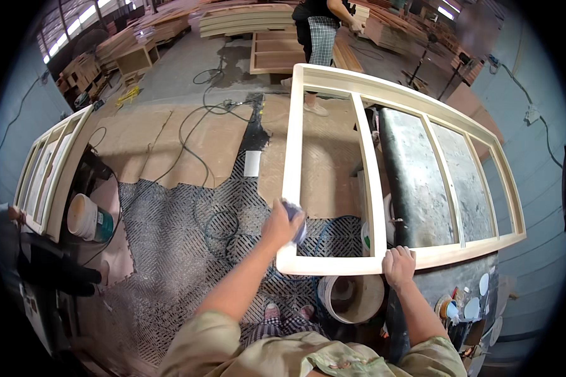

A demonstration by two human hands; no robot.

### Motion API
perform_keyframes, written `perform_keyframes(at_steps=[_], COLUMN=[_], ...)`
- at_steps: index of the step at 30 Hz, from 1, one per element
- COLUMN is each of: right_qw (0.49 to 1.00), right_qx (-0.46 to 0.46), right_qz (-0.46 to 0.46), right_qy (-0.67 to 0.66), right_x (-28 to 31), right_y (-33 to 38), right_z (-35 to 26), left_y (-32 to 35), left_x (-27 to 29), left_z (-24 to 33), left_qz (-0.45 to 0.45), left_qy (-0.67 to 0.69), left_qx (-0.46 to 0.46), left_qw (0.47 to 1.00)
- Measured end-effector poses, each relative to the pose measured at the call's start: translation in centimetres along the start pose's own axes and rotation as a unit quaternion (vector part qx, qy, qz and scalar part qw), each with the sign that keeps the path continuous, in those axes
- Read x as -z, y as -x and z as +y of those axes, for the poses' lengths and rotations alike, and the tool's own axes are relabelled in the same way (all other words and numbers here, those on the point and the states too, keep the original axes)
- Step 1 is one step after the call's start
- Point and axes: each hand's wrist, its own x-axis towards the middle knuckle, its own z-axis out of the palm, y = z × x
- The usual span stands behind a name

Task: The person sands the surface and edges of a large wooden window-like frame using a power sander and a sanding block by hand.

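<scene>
A large pale wooden frame (372,188) with several openings lies tilted across a dark worktable (415,169) on my right, its left end jutting past the table. My left hand (278,227) is closed round a purple pad (294,221), which presses against the frame's left end piece near the front corner. Whether the pad is cloth or sponge I cannot tell. Fingers curled over the near rail, my right hand (399,265) grips the frame where a crossbar meets it. Below that rail stands an open white bucket (324,294).
At left, another person's hand (14,213) is beside a similar frame (44,169), near a white-and-green bucket (89,218). A dark hose (185,141) winds over brown floor sheets (170,151). Cups (449,311) stand at lower right. Another person (321,38) stands beyond the frame.
</scene>
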Motion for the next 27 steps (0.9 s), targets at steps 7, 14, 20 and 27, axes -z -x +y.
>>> perform_keyframes(at_steps=[7, 14, 20, 27], right_qw=[1.000, 0.997, 0.991, 0.990], right_qx=[-0.010, -0.015, -0.077, -0.100], right_qz=[-0.008, -0.037, -0.108, -0.103], right_qy=[-0.015, -0.070, -0.032, -0.005], right_x=[0.8, 1.5, 1.7, 1.1], right_y=[-1.9, -1.9, -0.5, 1.3], right_z=[-1.8, -2.0, -2.2, -1.1], left_y=[-1.0, -14.6, -29.4, -20.4], left_x=[-0.6, 0.5, 2.9, 1.1], left_z=[0.6, 1.6, 5.8, 3.9], left_qz=[0.086, 0.115, 0.135, 0.077], left_qy=[-0.106, -0.134, -0.108, -0.024], left_qx=[-0.006, -0.060, 0.012, -0.038], left_qw=[0.991, 0.982, 0.985, 0.996])
